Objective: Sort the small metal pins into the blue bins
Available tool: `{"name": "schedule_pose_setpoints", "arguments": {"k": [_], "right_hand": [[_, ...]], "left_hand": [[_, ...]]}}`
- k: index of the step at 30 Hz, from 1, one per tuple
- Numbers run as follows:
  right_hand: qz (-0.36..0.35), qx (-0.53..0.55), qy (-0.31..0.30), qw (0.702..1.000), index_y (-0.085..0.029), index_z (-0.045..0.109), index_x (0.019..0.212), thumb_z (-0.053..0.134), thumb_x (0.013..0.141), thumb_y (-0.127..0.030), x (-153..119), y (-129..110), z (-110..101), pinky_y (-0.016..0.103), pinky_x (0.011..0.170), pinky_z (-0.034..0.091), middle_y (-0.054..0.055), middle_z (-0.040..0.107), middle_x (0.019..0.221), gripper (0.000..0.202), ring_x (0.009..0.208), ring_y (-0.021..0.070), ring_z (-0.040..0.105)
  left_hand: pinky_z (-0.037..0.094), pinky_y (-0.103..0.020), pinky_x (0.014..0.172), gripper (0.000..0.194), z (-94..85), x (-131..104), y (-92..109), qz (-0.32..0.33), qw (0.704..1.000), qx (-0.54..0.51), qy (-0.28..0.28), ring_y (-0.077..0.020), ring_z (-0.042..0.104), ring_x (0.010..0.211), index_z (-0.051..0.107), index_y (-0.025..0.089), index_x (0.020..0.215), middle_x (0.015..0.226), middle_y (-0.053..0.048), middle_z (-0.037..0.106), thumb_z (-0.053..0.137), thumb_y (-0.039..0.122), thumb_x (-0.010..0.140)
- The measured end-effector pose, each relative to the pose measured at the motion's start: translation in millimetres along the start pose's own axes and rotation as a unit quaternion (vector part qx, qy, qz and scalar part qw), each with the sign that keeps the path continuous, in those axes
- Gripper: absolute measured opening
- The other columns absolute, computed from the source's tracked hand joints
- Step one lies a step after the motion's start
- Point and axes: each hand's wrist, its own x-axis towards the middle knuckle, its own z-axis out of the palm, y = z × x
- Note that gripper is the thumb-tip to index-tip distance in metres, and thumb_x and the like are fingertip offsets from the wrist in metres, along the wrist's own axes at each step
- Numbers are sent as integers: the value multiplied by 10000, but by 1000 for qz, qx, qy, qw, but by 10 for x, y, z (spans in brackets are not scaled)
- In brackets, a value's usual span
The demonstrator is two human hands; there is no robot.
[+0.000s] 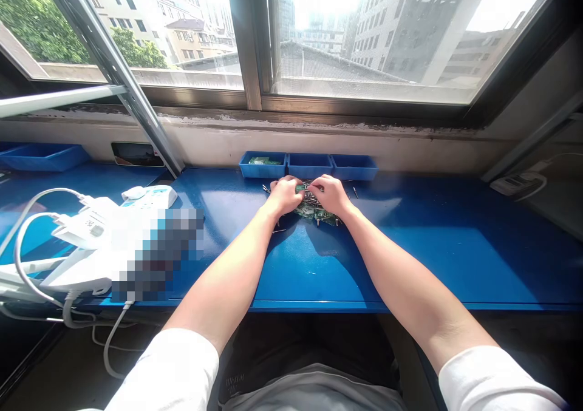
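My left hand (pixel 285 195) is closed in a pinch over a pile of small parts at the back of the blue table. A small green piece (pixel 299 188), perhaps a circuit board, shows at its fingertips. Close by on the right, my right hand (pixel 330 194) is also closed, thumb against fingers; whatever lies between them is too small to make out. Beneath both hands spreads the heap of thin metal pin-like parts (pixel 311 199), with green pieces (pixel 306 211) along its near side. A few loose metal parts lie around it, such as a thin pin (pixel 356 192) to the right.
Three blue bins stand behind the pile: a left bin (pixel 246 170) with green pieces inside, a middle bin (pixel 310 170) and a right bin (pixel 355 172). White power strips (pixel 150 198) with plugs and cables occupy the left, beside a blurred dark object (pixel 159 259). A metal post (pixel 150 122) rises there.
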Motion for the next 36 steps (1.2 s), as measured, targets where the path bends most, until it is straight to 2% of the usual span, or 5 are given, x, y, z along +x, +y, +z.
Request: {"name": "schedule_pose_setpoints", "arguments": {"k": [9, 16, 22, 30, 36], "right_hand": [[122, 293, 20, 948, -207, 592, 763, 613, 741, -456, 48, 31, 16, 279, 589, 451, 11, 675, 667, 250, 583, 143, 577], [120, 202, 26, 972, -205, 560, 675, 527, 805, -527, 41, -44, -35, 267, 550, 394, -5, 626, 605, 348, 525, 118, 499], [106, 132, 2, 986, -189, 562, 616, 516, 825, -496, 14, -107, -60, 261, 535, 363, -9, 596, 560, 374, 512, 108, 481], [110, 295, 29, 949, -188, 627, 769, 631, 727, -499, 15, -100, -36, 247, 517, 419, -1, 637, 653, 314, 549, 116, 534], [104, 297, 46, 948, -186, 665, 788, 623, 726, -435, 5, -106, -64, 278, 624, 481, 18, 677, 747, 260, 665, 147, 596]], "left_hand": [[463, -276, 832, 211, -49, 0, 79, 93, 990, -110, -5, -176, 616, 915, 677, 207, 937, 965, -35, 693, 539, 316, 819], [460, -261, 761, 230, -24, 12, 68, 89, 982, -163, 34, -151, 604, 793, 680, 182, 851, 861, -34, 692, 489, 311, 857], [450, -261, 748, 269, -72, -18, 130, 46, 984, -173, 8, -154, 596, 798, 654, 189, 856, 868, -20, 682, 428, 332, 884], [461, -284, 759, 239, -43, 14, 98, 42, 988, -143, 24, -165, 597, 771, 650, 182, 848, 828, -31, 677, 443, 295, 878], [460, -299, 884, 239, -25, 32, 74, 36, 990, -131, 44, -182, 613, 936, 643, 181, 981, 1003, -52, 679, 467, 301, 873]]}}
